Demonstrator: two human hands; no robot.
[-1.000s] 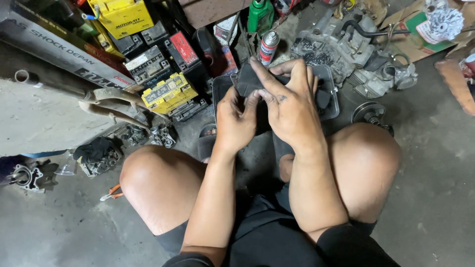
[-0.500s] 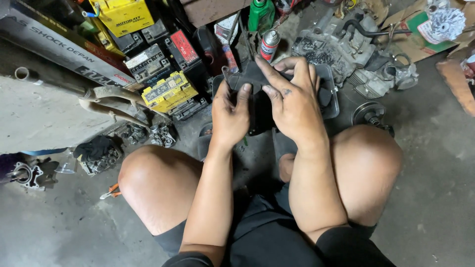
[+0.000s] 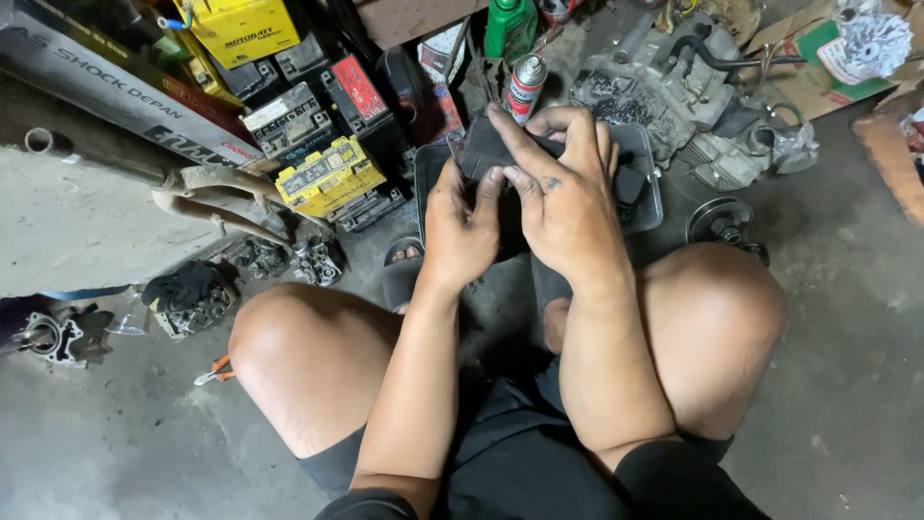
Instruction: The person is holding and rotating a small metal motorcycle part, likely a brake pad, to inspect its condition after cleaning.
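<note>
Black part (image 3: 486, 149) between both hands' grip

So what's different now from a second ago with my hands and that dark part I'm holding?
Little has changed. Both hands keep hold of the dark, flat black part over the grey plastic tray. The right hand has slid slightly, its fingers now spread across the part's top; the left hand still grips from below, thumb on the face. The spray can and yellow batteries stayed put.
</note>
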